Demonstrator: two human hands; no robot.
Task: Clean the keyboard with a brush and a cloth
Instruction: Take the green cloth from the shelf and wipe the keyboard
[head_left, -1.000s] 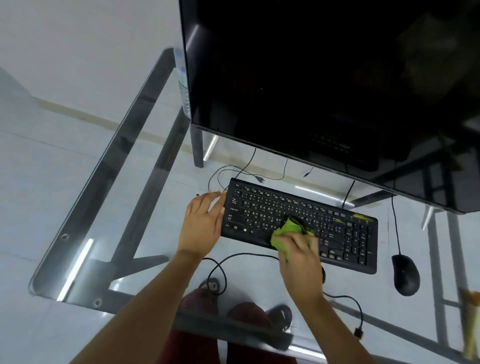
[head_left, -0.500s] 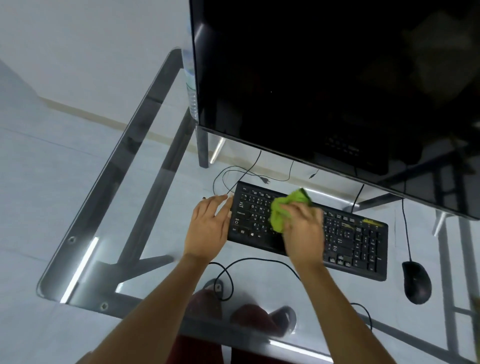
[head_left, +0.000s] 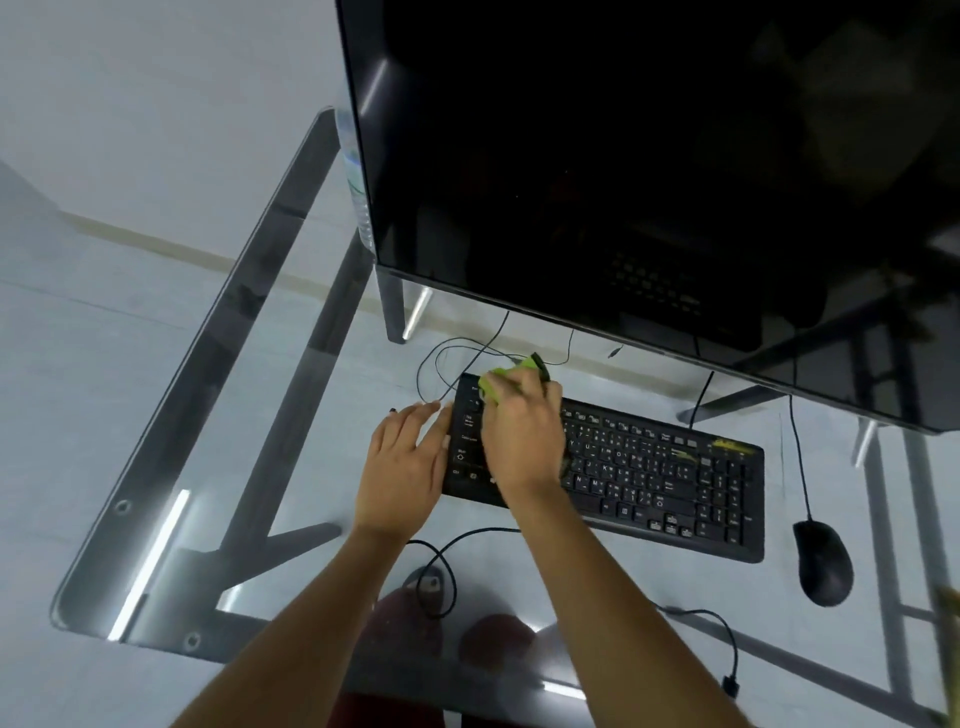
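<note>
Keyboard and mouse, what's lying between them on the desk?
Nothing: in the head view only bare glass desk separates the keyboard from the mouse.

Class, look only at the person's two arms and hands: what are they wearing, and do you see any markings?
Both forearms are bare as far as the picture reaches: no sleeves show. The left hand and right hand wear no gloves, and no rings, watch or bands show. One left fingertip looks dark, perhaps a painted nail. The image is too blurred for finer marks.

keyboard (head_left: 649, 473) on glass desk (head_left: 249, 364), monitor (head_left: 623, 182) behind it, mouse (head_left: 823, 564) to its right; left hand (head_left: 402, 467) at keyboard's left edge, right hand (head_left: 519, 431) with cloth (head_left: 498, 379) over far-left corner
</note>
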